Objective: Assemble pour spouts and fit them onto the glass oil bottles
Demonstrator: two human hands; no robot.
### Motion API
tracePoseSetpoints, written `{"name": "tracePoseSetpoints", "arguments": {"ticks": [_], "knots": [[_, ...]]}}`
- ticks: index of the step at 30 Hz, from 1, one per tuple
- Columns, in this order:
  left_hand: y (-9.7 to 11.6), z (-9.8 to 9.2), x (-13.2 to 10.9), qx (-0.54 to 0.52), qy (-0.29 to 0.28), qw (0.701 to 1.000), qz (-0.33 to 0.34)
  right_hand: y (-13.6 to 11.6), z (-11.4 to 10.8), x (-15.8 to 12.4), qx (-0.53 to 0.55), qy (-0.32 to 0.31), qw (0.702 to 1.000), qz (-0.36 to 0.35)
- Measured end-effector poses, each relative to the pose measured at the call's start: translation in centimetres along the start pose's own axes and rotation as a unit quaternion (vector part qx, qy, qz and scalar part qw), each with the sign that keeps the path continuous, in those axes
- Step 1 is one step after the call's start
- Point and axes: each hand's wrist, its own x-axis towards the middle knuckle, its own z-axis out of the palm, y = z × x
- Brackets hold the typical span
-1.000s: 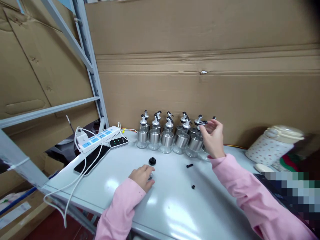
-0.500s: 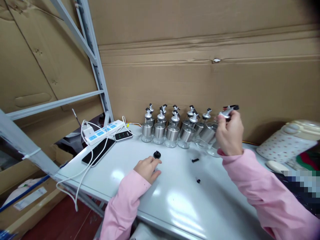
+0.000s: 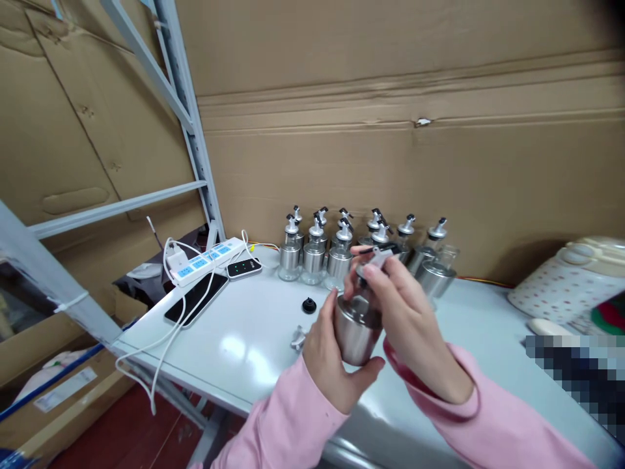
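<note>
A glass oil bottle with a steel sleeve is raised over the table, slightly tilted. My left hand is closed around its lower body, the thumb extended near the base. At the bottle's neck, my right hand pinches the silver pour spout with its black lever. Whether the spout sits fully in the neck cannot be seen behind the fingers. Just left of the bottle lie a black stopper and a small silver spout piece, partly behind my left hand.
Several similar bottles with spouts stand in rows along the cardboard wall. At the right end, one bottle has no spout. A power strip, phone and white cables lie left; a dotted white container is at right.
My right hand has come inward and down from the row's right end, with a spout in its grip. My left hand has left the tabletop and now holds the bottle.
</note>
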Motion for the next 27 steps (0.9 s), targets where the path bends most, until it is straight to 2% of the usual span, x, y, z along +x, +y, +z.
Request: {"name": "tracePoseSetpoints", "arguments": {"ticks": [5, 8, 9, 10, 13, 14, 16, 18, 19, 23, 25, 27], "knots": [[1.1, 0.7, -0.8, -0.053, -0.012, 0.995, -0.086, -1.4, 0.6, 0.0, -0.110, -0.016, 0.993, 0.043], [1.4, 1.1, -1.6, -0.144, -0.015, 0.980, -0.135, -2.1, -0.2, 0.3, -0.084, -0.078, 0.990, 0.082], [1.3, 1.0, -1.7, -0.200, -0.047, 0.968, -0.143, -2.2, -0.6, 0.5, -0.057, -0.108, 0.987, 0.101], [1.1, 0.8, -1.8, -0.267, -0.105, 0.946, -0.149, -2.3, -0.8, 0.5, -0.027, -0.143, 0.982, 0.119], [0.1, -0.2, -1.9, -0.418, -0.312, 0.835, -0.173, -2.6, -1.2, 0.5, 0.097, -0.259, 0.947, 0.163], [-0.4, -0.5, -2.0, -0.434, -0.353, 0.808, -0.183, -2.7, -1.1, 0.4, 0.157, -0.291, 0.927, 0.175], [-1.2, -0.7, -2.3, -0.437, -0.383, 0.790, -0.198, -2.9, -0.6, 0.1, 0.290, -0.315, 0.885, 0.185], [-2.1, -0.4, -2.9, -0.457, -0.399, 0.767, -0.209, -2.9, 0.1, -0.1, 0.389, -0.285, 0.858, 0.178], [-2.5, -0.1, -3.2, -0.486, -0.411, 0.740, -0.217, -2.7, 0.4, -0.1, 0.415, -0.261, 0.855, 0.172], [-2.8, 1.2, -3.5, -0.588, -0.448, 0.636, -0.223, -1.1, 0.9, 0.7, 0.429, -0.152, 0.875, 0.162], [-2.1, 1.3, -2.9, -0.655, -0.431, 0.585, -0.209, -0.1, 0.9, 1.4, 0.416, -0.097, 0.891, 0.153], [-1.3, 1.2, -2.1, -0.706, -0.400, 0.550, -0.196, 0.6, 0.9, 1.9, 0.399, -0.055, 0.904, 0.145]]}}
